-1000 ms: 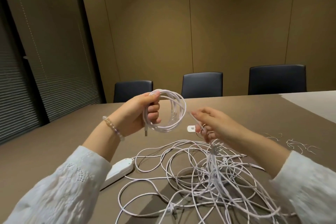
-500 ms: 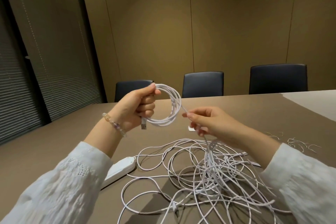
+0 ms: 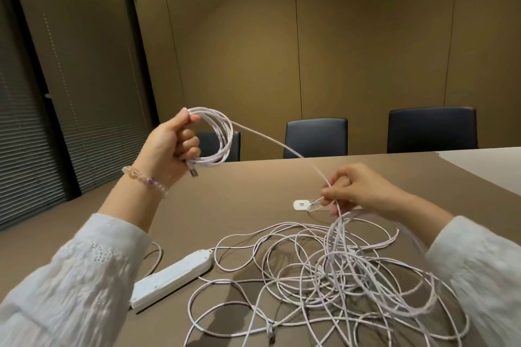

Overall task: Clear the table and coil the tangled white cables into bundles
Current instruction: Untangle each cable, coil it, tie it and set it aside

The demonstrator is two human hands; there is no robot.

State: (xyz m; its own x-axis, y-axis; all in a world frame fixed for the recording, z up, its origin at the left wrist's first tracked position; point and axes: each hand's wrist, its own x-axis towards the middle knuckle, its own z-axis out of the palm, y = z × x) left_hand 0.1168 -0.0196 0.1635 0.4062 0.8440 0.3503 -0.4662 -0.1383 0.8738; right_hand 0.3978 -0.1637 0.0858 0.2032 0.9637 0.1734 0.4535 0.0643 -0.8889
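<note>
A small coil point(image 3: 214, 139) of white cable was gripped in the raised left hand point(image 3: 172, 146) while a taut strand was pinched by the right hand's point(image 3: 358, 189) fingers point(image 3: 328, 194) above the tangle point(image 3: 338, 267) on the surface point(image 3: 248, 191) — coiling was judged under way, another loop apparently due next.

Left hand point(image 3: 169, 146) grips a white coil point(image 3: 217, 138) — its strand runs taut to the right hand point(image 3: 352, 189), seemingly pinching it above the tangle point(image 3: 338, 267).

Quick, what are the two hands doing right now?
Left hand: closed, gripping the coiled cable bundle.
Right hand: closed, pinching the white cable strand running to the coil.
</note>
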